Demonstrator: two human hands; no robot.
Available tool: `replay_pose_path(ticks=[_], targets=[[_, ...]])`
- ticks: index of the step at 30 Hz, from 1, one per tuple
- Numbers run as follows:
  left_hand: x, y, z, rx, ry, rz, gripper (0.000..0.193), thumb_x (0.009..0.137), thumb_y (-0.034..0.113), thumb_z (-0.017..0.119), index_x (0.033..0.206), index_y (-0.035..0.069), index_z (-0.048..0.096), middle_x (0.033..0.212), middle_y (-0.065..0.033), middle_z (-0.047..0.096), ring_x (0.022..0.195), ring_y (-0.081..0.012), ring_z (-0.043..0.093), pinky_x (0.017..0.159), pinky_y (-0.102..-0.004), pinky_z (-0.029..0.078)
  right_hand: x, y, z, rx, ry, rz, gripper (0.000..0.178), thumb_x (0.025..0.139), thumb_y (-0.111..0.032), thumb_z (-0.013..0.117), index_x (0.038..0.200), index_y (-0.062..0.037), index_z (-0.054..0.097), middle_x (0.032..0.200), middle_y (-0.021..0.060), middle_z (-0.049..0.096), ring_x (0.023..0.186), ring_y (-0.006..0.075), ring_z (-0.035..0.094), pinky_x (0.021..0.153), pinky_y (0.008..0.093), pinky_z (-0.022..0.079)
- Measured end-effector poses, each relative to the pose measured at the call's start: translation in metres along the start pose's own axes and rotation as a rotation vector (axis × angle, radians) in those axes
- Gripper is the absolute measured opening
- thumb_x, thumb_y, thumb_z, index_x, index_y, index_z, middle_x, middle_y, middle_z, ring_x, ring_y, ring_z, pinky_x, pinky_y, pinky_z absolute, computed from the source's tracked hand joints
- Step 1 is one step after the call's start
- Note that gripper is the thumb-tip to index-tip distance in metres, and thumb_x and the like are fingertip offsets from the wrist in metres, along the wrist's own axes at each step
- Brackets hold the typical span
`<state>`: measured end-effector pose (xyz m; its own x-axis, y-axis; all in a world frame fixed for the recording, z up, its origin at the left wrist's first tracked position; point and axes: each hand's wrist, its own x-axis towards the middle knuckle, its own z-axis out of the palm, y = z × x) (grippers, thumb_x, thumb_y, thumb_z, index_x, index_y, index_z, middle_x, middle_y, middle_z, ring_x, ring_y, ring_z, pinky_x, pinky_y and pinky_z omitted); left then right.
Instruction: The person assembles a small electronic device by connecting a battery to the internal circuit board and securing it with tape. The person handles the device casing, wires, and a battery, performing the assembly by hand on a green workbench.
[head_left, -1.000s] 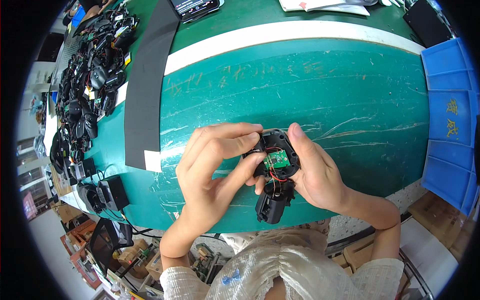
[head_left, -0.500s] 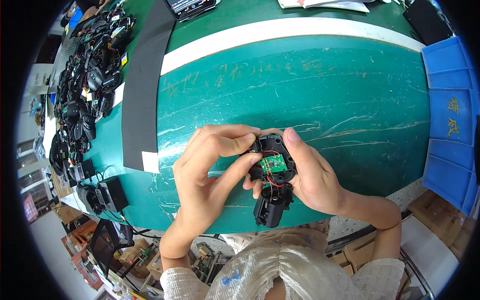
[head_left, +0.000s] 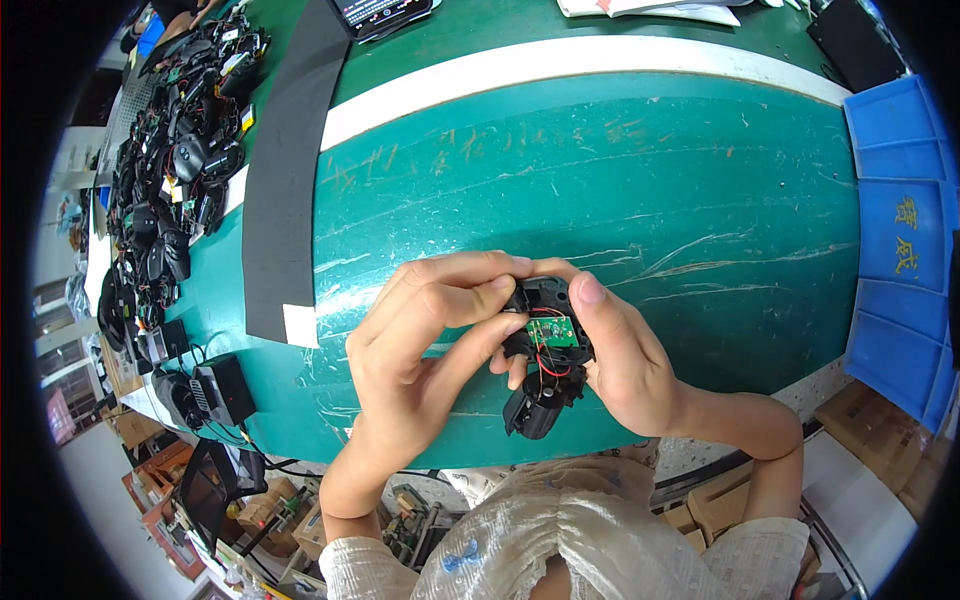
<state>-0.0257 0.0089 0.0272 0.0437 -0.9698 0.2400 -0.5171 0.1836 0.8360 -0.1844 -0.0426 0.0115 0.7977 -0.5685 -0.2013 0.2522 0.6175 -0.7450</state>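
Both of my hands hold an opened black plastic housing [head_left: 547, 291] over the near part of the green table. Inside it sits a small green circuit board [head_left: 555, 332] with thin red and copper-coloured wires. These wires run down to a black cylindrical part [head_left: 534, 411] at the housing's near end. My left hand [head_left: 425, 325] pinches the left edge between thumb and fingertips; whether a small piece lies in that pinch is hidden. My right hand [head_left: 628, 355] grips the right side, thumb along the rim, its other fingers mostly hidden underneath.
A pile of black device parts with wires [head_left: 185, 160] lies at the left, beside a dark grey mat strip [head_left: 285, 190]. A black box with cables [head_left: 225, 388] stands near left. Blue bins [head_left: 900, 300] line the right edge. A phone [head_left: 385, 15] and papers [head_left: 650, 8] lie far off.
The housing has turned and tilted slightly in my hands, its board shifting a little to the right. The cylindrical part has moved slightly up and left. Both hands keep their grip.
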Motion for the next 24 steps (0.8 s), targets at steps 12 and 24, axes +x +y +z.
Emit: replay_pose_path(ticks=[12,24], targets=[[0.003,0.002,0.005,-0.011,0.018,0.004,0.016,0.073,-0.004,0.067,0.081,0.000,0.053,0.097,-0.0166,0.063,0.095,-0.0279,0.061,0.081,-0.0353,0.049,0.001,-0.001,0.000,-0.047,0.025,-0.004,0.039,0.099,-0.035,0.025,0.108,-0.0018,0.044,0.089,0.0028,0.050,0.075,0.0069,0.050,0.067,0.0204,0.043],[0.004,-0.001,0.003,-0.003,-0.036,-0.081,0.012,0.073,-0.008,0.063,0.077,-0.002,0.054,0.095,-0.0155,0.063,0.087,-0.0192,0.060,0.063,-0.0252,0.052,0.002,0.003,0.000,-0.169,0.102,0.022,0.040,0.099,-0.035,0.025,0.105,-0.0018,0.046,0.087,0.0026,0.050,0.072,0.0063,0.052,0.063,0.0199,0.043]])
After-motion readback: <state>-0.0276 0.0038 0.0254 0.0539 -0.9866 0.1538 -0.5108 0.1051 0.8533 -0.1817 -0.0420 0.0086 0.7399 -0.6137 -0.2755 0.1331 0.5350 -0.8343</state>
